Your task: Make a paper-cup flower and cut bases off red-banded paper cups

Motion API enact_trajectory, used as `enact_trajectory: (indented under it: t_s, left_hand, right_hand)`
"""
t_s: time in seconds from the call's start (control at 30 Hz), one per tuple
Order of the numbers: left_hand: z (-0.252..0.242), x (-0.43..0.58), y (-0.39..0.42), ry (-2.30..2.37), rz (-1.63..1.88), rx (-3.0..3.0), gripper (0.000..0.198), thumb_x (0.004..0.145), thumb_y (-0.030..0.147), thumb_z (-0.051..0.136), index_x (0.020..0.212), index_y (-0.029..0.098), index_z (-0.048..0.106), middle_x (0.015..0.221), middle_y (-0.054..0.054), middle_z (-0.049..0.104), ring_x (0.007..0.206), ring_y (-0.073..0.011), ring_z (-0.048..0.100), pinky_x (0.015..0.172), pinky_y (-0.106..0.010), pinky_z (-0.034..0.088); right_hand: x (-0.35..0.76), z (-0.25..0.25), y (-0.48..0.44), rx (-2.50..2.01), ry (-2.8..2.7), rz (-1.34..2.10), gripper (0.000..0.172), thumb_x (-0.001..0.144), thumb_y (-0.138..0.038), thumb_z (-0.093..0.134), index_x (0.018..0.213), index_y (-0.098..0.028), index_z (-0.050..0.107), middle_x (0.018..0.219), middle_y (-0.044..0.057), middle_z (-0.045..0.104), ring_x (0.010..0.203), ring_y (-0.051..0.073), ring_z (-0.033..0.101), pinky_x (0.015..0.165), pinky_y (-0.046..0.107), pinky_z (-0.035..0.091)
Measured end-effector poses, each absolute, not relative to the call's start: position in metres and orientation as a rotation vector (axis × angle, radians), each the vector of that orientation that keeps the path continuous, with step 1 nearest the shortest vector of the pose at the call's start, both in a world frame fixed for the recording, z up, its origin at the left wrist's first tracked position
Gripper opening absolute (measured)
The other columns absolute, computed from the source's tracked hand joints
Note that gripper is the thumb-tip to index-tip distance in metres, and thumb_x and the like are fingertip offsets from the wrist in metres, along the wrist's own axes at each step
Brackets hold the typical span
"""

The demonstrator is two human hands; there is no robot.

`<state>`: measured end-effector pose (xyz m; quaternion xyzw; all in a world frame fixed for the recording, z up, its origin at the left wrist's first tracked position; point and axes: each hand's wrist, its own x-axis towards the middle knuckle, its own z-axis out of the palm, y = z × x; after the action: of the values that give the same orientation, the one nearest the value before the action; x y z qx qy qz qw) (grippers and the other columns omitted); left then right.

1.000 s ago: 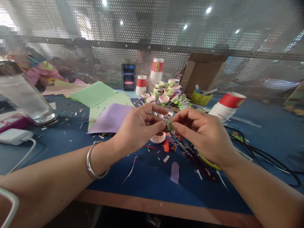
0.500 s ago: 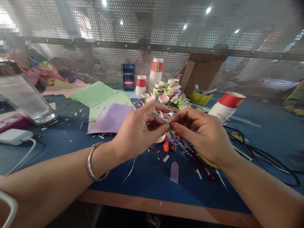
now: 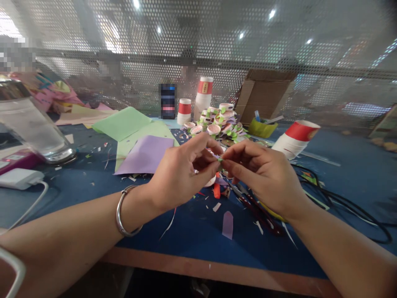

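Note:
My left hand (image 3: 182,174) and my right hand (image 3: 260,176) meet above the blue table (image 3: 192,231), fingertips pinched together on a small green paper piece (image 3: 220,159). Only a sliver of it shows between the thumbs and forefingers. A silver bangle (image 3: 122,213) sits on my left wrist. Just under the hands lie a small white round cap (image 3: 211,181), an orange scrap (image 3: 217,191), scissors (image 3: 252,205) and a lilac paper strip (image 3: 228,225).
A pile of small decorated cup bottoms (image 3: 218,122) stands behind the hands, with red-and-white paper cups (image 3: 185,111) and a tipped cup (image 3: 294,138). Green and purple paper sheets (image 3: 144,153) lie left. A glass jar (image 3: 31,124), a white charger (image 3: 18,178), black cables (image 3: 341,203), cardboard (image 3: 263,97).
The green piece has been squeezed smaller between my fingertips. Both hands have shifted slightly and pressed closer together.

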<state>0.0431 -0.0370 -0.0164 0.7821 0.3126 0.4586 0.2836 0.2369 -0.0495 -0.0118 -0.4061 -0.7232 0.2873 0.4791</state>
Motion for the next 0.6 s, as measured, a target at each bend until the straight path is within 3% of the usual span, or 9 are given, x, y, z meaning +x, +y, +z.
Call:
enact_trajectory:
  t_s: [0.3,0.6]
  left_hand:
    - [-0.0179,0.0456,-0.0299,0.744,1.086,1.743,0.027,0.084,0.022,0.076,0.104,0.017,0.058,0.083,-0.003,0.075,0.074,-0.0132,0.073,0.065,-0.023,0.056]
    - [-0.0189,0.0476,-0.0282,0.702,1.073,1.672,0.022,0.079,0.014,0.078,0.094,0.016,0.062,0.082,0.000,0.071,0.075,-0.0108,0.071,0.071,-0.022,0.057]
  right_hand:
    - [0.2382,-0.0114,-0.0493,-1.020,-1.760,0.688,0.010,0.088,-0.029,0.076,0.086,-0.021,0.070,0.066,-0.003,0.065,0.055,0.010,0.058,0.050,0.024,0.044]
    - [0.2382,-0.0118,-0.0490,-1.020,-1.754,0.701,0.007,0.087,-0.026,0.075,0.087,-0.021,0.071,0.066,-0.003,0.064,0.056,0.011,0.057,0.050,0.024,0.043]
